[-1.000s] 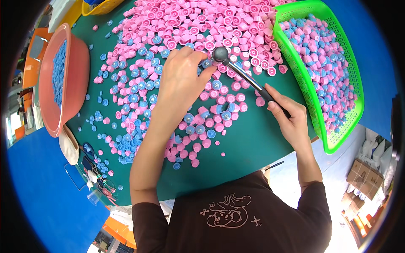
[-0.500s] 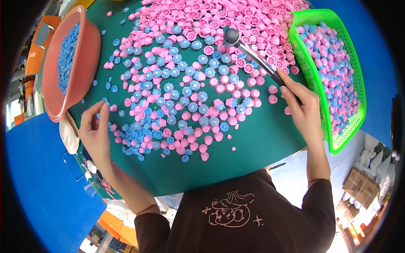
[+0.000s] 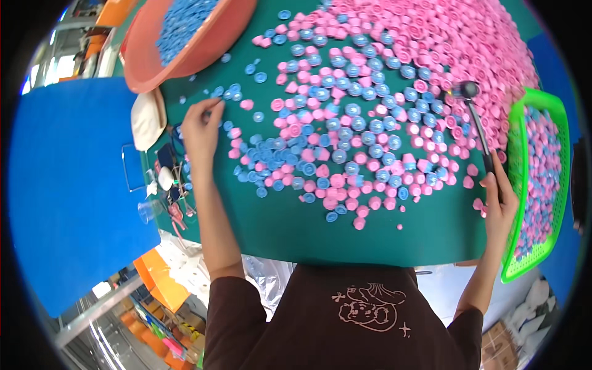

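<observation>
Two hands at work. Left hand pinches blue caps at the pile's near-left fringe, just below the orange basin. Right hand grips the black-handled tool, beside the green basket. Picking well probably means lifting only blue caps, leaving pink caps undisturbed.

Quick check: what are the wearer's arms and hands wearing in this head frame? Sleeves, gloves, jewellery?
Both hands are bare: no gloves on the left hand or the right hand. No rings, watch or wristbands can be made out. The forearms are uncovered up to dark brown sleeves that end around the elbows. They belong to a dark brown top with a pale line-drawn cartoon print on the chest.
</observation>
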The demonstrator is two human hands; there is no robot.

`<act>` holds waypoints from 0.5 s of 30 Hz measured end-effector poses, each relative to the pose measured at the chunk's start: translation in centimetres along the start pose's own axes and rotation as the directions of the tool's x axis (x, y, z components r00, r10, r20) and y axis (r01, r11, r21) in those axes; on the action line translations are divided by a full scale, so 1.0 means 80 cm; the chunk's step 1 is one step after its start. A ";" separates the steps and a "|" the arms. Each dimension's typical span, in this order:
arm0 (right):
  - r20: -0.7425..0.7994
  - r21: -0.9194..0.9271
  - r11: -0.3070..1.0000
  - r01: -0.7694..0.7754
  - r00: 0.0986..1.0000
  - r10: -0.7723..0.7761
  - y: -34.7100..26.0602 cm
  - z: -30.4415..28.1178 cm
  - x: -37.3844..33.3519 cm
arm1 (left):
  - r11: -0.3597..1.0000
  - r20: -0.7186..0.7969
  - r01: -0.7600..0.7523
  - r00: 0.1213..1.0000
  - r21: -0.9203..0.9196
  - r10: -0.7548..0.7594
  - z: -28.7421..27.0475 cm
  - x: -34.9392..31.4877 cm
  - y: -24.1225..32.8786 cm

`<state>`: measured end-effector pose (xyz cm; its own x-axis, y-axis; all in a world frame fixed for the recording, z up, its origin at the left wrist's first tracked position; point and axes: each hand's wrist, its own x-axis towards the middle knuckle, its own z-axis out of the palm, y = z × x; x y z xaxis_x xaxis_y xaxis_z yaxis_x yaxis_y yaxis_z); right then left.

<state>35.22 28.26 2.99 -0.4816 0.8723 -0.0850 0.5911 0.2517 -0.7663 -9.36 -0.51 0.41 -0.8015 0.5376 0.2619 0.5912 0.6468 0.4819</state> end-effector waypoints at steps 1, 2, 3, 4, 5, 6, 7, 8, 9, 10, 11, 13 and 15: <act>0.014 0.009 1.000 0.011 1.000 -0.011 0.001 0.002 0.000 | 0.999 -0.037 -0.036 0.999 -0.022 0.035 0.010 0.004 0.004; -0.014 0.043 0.999 0.004 1.000 -0.003 0.003 0.004 0.000 | 1.000 -0.044 -0.029 0.999 -0.012 0.029 0.013 0.007 0.009; -0.044 0.075 0.997 -0.004 0.999 0.008 0.004 0.004 0.001 | 0.998 -0.029 -0.056 0.998 0.021 0.057 0.014 0.009 0.015; -0.057 0.085 0.996 0.031 0.998 -0.027 0.007 0.006 0.001 | 0.995 -0.008 -0.090 0.996 0.045 0.090 0.015 0.014 0.019; -0.061 0.084 0.996 0.031 0.998 -0.026 0.004 0.004 0.001 | 0.994 0.020 -0.084 0.996 0.067 0.083 0.015 0.015 0.021; -0.026 0.082 0.997 -0.005 1.000 0.007 -0.002 0.002 0.001 | 0.994 0.022 -0.088 0.996 0.061 0.087 0.012 0.015 0.021; 0.004 0.075 0.996 -0.045 0.999 0.045 -0.007 -0.002 -0.001 | 0.995 0.047 -0.087 0.995 0.054 0.085 0.010 0.016 0.021; 0.008 0.075 0.996 -0.046 0.999 0.046 -0.008 -0.003 -0.002 | 0.995 0.076 -0.089 0.993 0.043 0.086 0.011 0.016 0.022; 0.010 0.074 0.996 -0.049 0.999 0.049 -0.008 -0.003 -0.002 | 0.994 0.084 -0.101 0.992 0.051 0.097 0.011 0.015 0.023; 0.020 0.079 0.994 -0.069 0.997 0.068 -0.007 -0.007 -0.002 | 0.989 0.114 -0.145 0.983 0.025 0.141 0.013 0.015 0.026; 0.009 0.091 0.995 -0.046 0.999 0.045 -0.003 -0.008 -0.003 | 0.982 0.145 -0.190 0.971 -0.006 0.189 0.016 0.015 0.029; -0.006 0.107 0.991 -0.084 0.996 0.085 -0.013 -0.008 -0.002 | 0.970 0.219 -0.243 0.948 0.024 0.232 0.018 0.020 0.009; 0.022 0.112 0.988 -0.103 0.995 0.101 -0.016 -0.007 0.000 | 0.976 0.240 -0.219 0.948 0.023 0.207 0.012 0.023 -0.003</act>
<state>34.83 28.20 4.31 -0.4333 0.8838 -0.1764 0.5614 0.1116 -0.8200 -10.88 0.83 0.01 -0.6164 0.7736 0.1472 0.7540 0.5258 0.3937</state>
